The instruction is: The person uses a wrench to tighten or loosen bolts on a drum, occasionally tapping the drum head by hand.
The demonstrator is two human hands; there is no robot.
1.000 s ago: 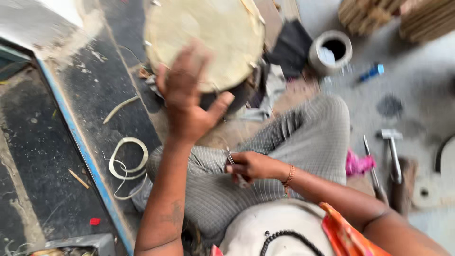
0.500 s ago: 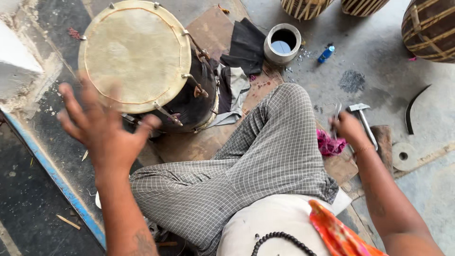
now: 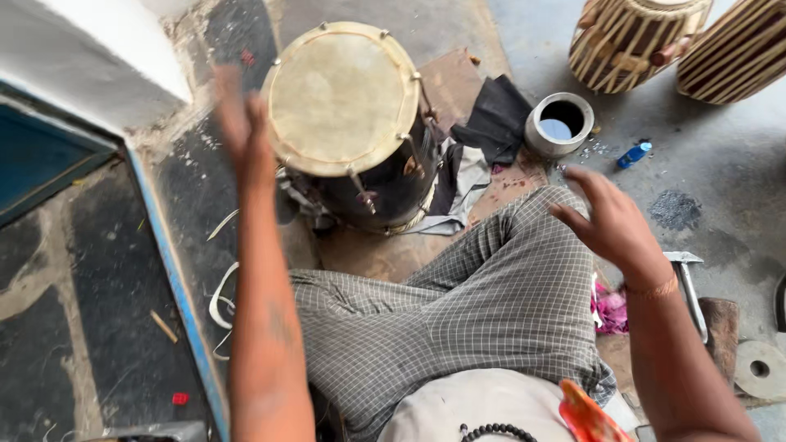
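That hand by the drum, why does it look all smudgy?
In the head view, the left hand is smeared by motion blur, its fingers melting together beside the drum. The right hand looks much sharper. The light is soft and even, with no hard shadows or glare on the drum skin.

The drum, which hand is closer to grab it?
Probably the left hand: it hovers right beside the drum, near its rim. The right hand is empty too, but farther off, above the knee.
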